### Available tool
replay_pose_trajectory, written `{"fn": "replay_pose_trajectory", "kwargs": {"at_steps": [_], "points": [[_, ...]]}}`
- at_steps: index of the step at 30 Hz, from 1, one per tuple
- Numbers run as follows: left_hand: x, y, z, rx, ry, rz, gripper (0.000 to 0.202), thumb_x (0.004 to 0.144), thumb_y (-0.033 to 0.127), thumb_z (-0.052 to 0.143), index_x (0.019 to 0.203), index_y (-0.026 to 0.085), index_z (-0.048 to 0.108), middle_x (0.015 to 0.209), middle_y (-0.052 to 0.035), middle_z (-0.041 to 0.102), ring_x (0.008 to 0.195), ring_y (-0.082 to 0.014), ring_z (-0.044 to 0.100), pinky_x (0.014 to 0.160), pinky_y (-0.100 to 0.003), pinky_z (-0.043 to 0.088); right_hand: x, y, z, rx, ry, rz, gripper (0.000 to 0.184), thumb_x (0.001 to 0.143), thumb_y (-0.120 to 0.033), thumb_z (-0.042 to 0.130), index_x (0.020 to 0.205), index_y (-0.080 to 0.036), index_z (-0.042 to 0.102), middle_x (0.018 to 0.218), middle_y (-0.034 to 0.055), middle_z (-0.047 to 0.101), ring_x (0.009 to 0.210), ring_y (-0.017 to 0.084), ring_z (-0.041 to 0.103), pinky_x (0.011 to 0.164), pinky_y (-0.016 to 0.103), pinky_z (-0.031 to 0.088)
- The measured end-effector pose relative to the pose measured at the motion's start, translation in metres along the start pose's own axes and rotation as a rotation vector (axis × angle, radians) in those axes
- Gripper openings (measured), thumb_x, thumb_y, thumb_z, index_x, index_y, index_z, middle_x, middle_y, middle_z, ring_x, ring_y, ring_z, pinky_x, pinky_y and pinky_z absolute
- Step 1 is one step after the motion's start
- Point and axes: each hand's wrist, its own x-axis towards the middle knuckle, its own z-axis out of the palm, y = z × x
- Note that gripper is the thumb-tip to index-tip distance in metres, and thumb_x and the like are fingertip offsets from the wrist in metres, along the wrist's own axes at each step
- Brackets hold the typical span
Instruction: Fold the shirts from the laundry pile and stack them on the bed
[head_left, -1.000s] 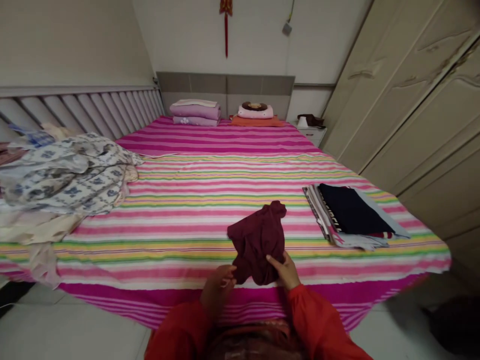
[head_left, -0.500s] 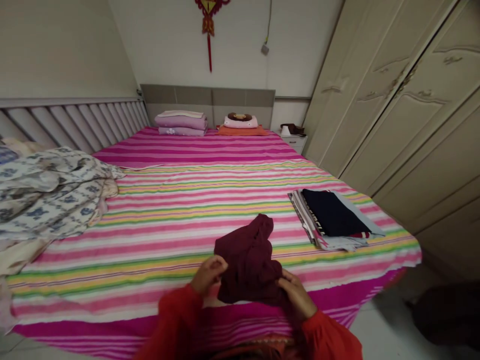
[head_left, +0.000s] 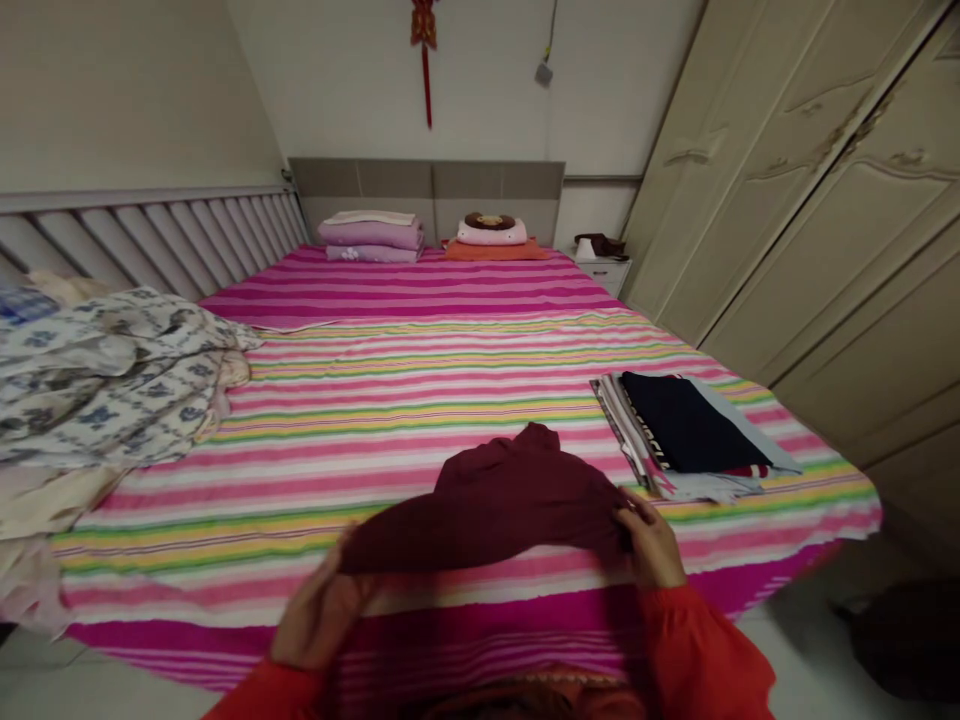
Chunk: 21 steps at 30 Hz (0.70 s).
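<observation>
A dark maroon garment (head_left: 495, 505) is stretched wide above the near edge of the striped bed (head_left: 420, 400). My left hand (head_left: 319, 610) grips its left end, fingers closed on the cloth. At the right end, my right hand (head_left: 654, 545) pinches the other corner. Both arms wear red sleeves. The garment's middle bulges up toward the bed's centre.
A folded stack of clothes (head_left: 694, 435) with a dark navy piece on top lies at the bed's right edge. A heap of unfolded floral laundry (head_left: 105, 375) covers the left side. Folded bedding and pillows (head_left: 371, 235) sit by the headboard. Wardrobe doors (head_left: 817, 200) stand on the right.
My hands have moved apart, pulling the bunched maroon garment out wide. The left hand went down-left, the right hand went right.
</observation>
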Motion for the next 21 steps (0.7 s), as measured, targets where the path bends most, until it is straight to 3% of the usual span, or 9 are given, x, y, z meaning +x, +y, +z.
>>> {"fn": "replay_pose_trajectory", "kwargs": {"at_steps": [2,4,6,8,10,12,16,18,21], "points": [[-0.010,-0.041,-0.003,0.061,-0.135,-0.153,0.047,0.062,0.044,0.075,0.106,0.030,0.070,0.120,-0.0046,0.067,0.120,-0.0293,0.055,0.098,-0.044,0.046,-0.010,0.014,-0.005,-0.185,0.087,-0.110,0.055,0.052,-0.036,0.072,0.103,-0.017,0.066,0.082,0.0056,0.069,0.078,0.024,0.063,0.072,0.039,0.053],[-0.020,-0.070,0.003,0.088,-0.286,-0.228,0.052,0.063,0.040,0.076,0.114,0.030,0.068,0.121,-0.0055,0.066,0.120,-0.0277,0.055,0.101,-0.041,0.044,-0.031,0.019,-0.005,-0.332,0.119,-0.272,0.053,0.056,-0.041,0.073,0.103,-0.016,0.066,0.095,0.0102,0.068,0.092,0.027,0.061,0.085,0.043,0.050],[-0.027,-0.082,0.019,0.102,-0.406,-0.274,0.059,0.066,0.041,0.076,0.122,0.028,0.063,0.109,-0.0072,0.070,0.112,-0.0264,0.061,0.098,-0.040,0.045,-0.061,0.019,0.002,-0.386,-0.067,-0.324,0.052,0.064,-0.044,0.072,0.108,-0.017,0.065,0.104,0.0120,0.066,0.093,0.025,0.061,0.087,0.043,0.050],[-0.032,-0.079,0.042,0.140,-0.501,-0.339,0.066,0.067,0.042,0.076,0.129,0.026,0.057,0.089,-0.0059,0.072,0.095,-0.0233,0.067,0.090,-0.038,0.049,-0.094,0.018,0.017,-0.348,-0.447,-0.229,0.064,0.065,-0.043,0.075,0.123,-0.021,0.059,0.116,0.0118,0.064,0.080,0.019,0.062,0.079,0.039,0.053],[-0.039,-0.071,0.069,0.192,-0.619,-0.397,0.072,0.064,0.042,0.079,0.130,0.024,0.056,0.080,-0.0040,0.071,0.082,-0.0189,0.067,0.083,-0.034,0.050,-0.122,0.019,0.035,-0.267,-0.762,-0.130,0.088,0.056,-0.040,0.084,0.136,-0.026,0.049,0.126,0.0108,0.060,0.073,0.016,0.062,0.073,0.036,0.055],[-0.047,-0.062,0.094,0.251,-0.776,-0.413,0.071,0.063,0.041,0.081,0.127,0.023,0.058,0.085,-0.0046,0.071,0.079,-0.0166,0.066,0.079,-0.030,0.049,-0.138,0.019,0.052,-0.198,-0.871,-0.092,0.092,0.054,-0.041,0.085,0.138,-0.028,0.048,0.122,0.0087,0.063,0.078,0.019,0.064,0.076,0.037,0.055],[-0.048,-0.048,0.118,0.390,-1.050,-0.285,0.066,0.069,0.043,0.077,0.128,0.022,0.056,0.104,-0.0094,0.070,0.094,-0.0219,0.067,0.085,-0.035,0.048,-0.135,0.002,0.059,-0.171,-0.867,-0.046,0.046,0.073,-0.053,0.068,0.106,-0.022,0.071,0.096,0.0079,0.072,0.089,0.025,0.066,0.083,0.041,0.054],[-0.032,-0.042,0.116,0.427,-1.019,-0.187,0.062,0.071,0.045,0.075,0.125,0.020,0.057,0.107,-0.0116,0.069,0.091,-0.0225,0.068,0.085,-0.038,0.049,-0.126,-0.014,0.045,-0.206,-0.856,-0.033,0.044,0.073,-0.056,0.068,0.097,-0.019,0.072,0.096,0.0093,0.072,0.093,0.027,0.066,0.087,0.043,0.053],[0.009,-0.037,0.107,0.521,-0.695,-0.031,0.054,0.066,0.049,0.077,0.107,0.016,0.064,0.100,-0.0126,0.070,0.086,-0.0214,0.068,0.087,-0.039,0.050,-0.123,-0.036,0.018,-0.246,-0.832,0.009,0.056,0.064,-0.054,0.077,0.107,-0.019,0.069,0.103,0.0105,0.072,0.098,0.027,0.065,0.092,0.044,0.051]]}}
